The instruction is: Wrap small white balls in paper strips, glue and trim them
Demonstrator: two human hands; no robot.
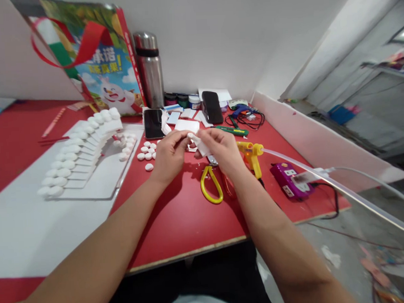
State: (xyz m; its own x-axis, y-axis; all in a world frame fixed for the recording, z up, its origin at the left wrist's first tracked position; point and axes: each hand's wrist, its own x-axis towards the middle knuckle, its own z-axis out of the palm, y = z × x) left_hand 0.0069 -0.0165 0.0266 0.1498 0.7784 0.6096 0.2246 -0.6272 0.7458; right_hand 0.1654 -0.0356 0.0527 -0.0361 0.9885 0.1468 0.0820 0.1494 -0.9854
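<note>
Both hands are close together over the middle of the red table. My right hand (224, 150) pinches a small, thin white piece (202, 147) that looks like paper or tissue. The fingertips of my left hand (170, 155) are closed at its left end; the fingers partly hide it. Just below my hands lie scissors with a yellow handle loop (210, 187) and a red one, their blades mostly covered. Left of my left hand are several loose round white pieces (149, 167). A yellow glue gun (252, 154) with a long clear glue stick rests right of my right hand.
On the left, a curved row of white sticks with round heads (71, 157) lies on white board (20, 222). Behind stand a gift bag (113, 79), a steel flask (151, 73) and phones (212, 107). A green cutter (233, 131) and purple power box (288, 179) are right.
</note>
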